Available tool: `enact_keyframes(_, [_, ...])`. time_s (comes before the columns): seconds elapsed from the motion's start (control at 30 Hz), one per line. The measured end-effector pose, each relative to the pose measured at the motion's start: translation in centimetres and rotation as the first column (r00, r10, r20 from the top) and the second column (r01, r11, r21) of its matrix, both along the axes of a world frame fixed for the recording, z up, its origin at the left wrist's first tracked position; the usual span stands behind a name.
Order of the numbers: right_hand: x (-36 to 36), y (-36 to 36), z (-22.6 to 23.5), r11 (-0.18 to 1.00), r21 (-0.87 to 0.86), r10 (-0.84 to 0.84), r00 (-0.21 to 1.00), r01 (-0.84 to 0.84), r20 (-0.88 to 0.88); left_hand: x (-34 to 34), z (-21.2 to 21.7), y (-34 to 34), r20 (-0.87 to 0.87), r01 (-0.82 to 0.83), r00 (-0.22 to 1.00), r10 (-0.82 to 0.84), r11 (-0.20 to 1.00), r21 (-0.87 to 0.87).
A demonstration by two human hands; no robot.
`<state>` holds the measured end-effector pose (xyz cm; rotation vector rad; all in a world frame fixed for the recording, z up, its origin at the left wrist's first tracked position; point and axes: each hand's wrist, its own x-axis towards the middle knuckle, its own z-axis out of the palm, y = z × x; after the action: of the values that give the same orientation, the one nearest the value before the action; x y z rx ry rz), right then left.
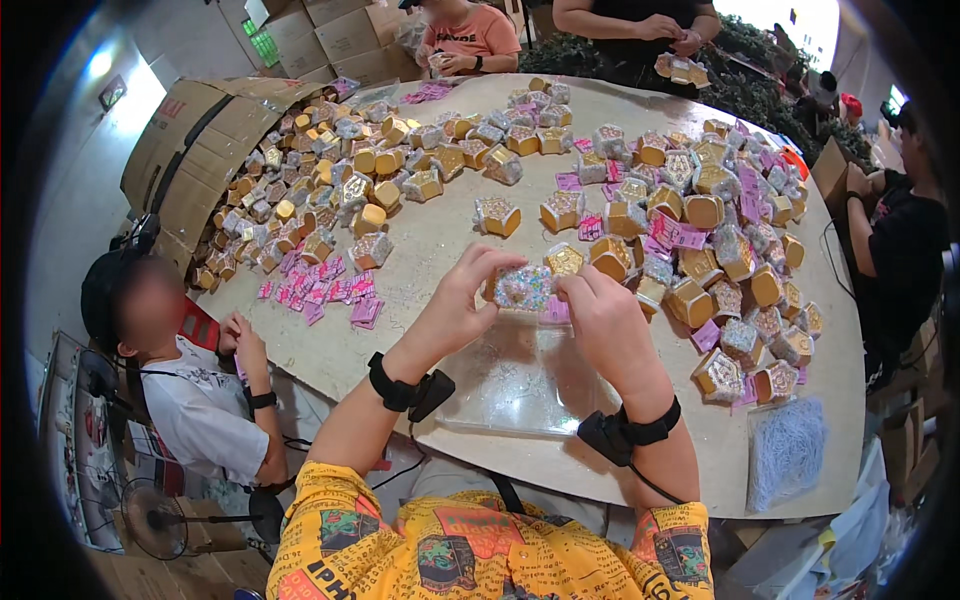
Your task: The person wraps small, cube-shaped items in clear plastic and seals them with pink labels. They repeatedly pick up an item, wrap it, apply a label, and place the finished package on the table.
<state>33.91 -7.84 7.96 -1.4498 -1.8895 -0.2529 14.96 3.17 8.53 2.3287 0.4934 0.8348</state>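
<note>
Over the near middle of the table I hold a small house-shaped ornament (522, 288), gold with a side coated in pastel beads. My left hand (462, 300) grips its left end between thumb and fingers. My right hand (608, 322) is closed in a pinch at the ornament's right edge; any thin loop or string there is too small to make out. A pink tag (555, 311) shows just below the right fingertips. Just beyond them is a gold ornament (564, 260). Beneath my hands lies a clear plastic tray (510, 395).
Many gold and glittery ornaments (700, 265) are heaped at right; more spill from a cardboard box (185, 150) at far left. Pink tags (320, 285) lie left of centre. A bag of pale strings (787, 455) rests near right. Several people sit or stand around the table.
</note>
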Motion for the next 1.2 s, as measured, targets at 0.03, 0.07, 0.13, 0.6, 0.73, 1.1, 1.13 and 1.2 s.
enact_keyframes(0.03, [0.00, -0.01, -0.02, 1.000, 0.000, -0.004, 1.000, 0.004, 0.007, 0.01, 0.07, -0.08, 0.000, -0.005, 1.000, 0.005, 1.000, 0.002])
enact_keyframes(0.07, [-0.01, -0.02, -0.05, 1.000, 0.000, -0.008, 1.000, 0.008, 0.013, 0.02, 0.09, -0.14, 0.000, -0.010, 1.000, 0.010, 1.000, 0.005])
enact_keyframes(0.13, [-0.03, -0.03, -0.05, 1.000, 0.000, -0.011, 1.000, 0.011, 0.021, 0.02, 0.03, -0.19, 0.007, -0.014, 1.000, 0.014, 1.000, 0.011])
enact_keyframes(0.6, [-0.17, -0.33, 0.33, 1.000, -0.019, -0.013, 1.000, 0.013, 0.004, -0.01, 0.20, -0.41, 0.003, -0.004, 1.000, 0.004, 1.000, 0.005])
enact_keyframes(0.73, [-0.26, -0.37, 0.39, 1.000, -0.016, -0.007, 1.000, 0.007, -0.011, 0.04, 0.10, -0.30, 0.011, -0.007, 1.000, 0.007, 1.000, 0.004])
enact_keyframes(1.1, [-0.23, -0.34, 0.40, 1.000, -0.024, -0.014, 1.000, 0.015, 0.002, 0.04, 0.56, -0.40, -0.004, -0.006, 1.000, 0.007, 1.000, 0.014])
enact_keyframes(1.13, [-0.20, -0.37, 0.40, 1.000, -0.026, -0.016, 1.000, 0.016, 0.005, 0.06, 0.53, -0.44, 0.000, -0.006, 1.000, 0.006, 1.000, 0.007])
enact_keyframes(1.2, [-0.08, -0.36, 0.41, 0.999, -0.030, -0.019, 1.000, 0.019, 0.012, 0.17, 0.61, -0.35, 0.001, -0.003, 1.000, 0.003, 1.000, 0.004])
